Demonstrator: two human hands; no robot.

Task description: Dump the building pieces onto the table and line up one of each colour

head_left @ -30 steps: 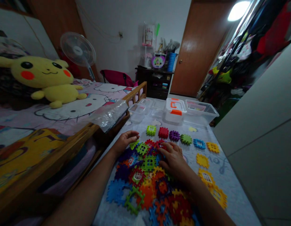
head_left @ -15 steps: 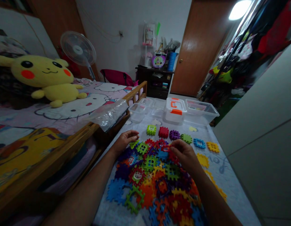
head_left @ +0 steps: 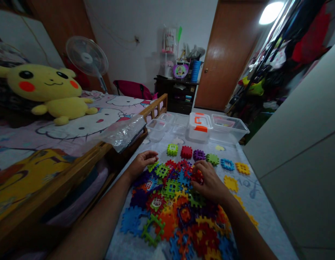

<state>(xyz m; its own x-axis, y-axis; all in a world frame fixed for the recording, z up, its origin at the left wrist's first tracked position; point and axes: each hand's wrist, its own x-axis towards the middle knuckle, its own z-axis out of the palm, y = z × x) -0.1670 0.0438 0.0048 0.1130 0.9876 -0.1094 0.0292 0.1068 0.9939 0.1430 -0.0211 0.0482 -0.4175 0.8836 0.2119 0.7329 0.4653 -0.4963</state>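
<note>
A heap of colourful interlocking plastic building blocks with toothed edges covers the table between my arms. My right hand is over the far right part of the heap, its thumb and fingers curled around a red building block. The fingers partly hide that block. My left hand rests at the heap's far left edge, fingers loosely stretched and holding nothing, beside a light green block. Beyond the heap, single blocks stand in a curved row: green, red, purple, blue and yellow.
Clear plastic boxes stand at the table's far end, one with a lid and orange latches. More yellow blocks lie on the right. A wooden bed rail borders the left, and a white cabinet the right.
My right hand has lowered onto the heap, with its thumb and fingers now around a red block. A blue block near its fingertips now lies in the heap. My left hand stays put.
</note>
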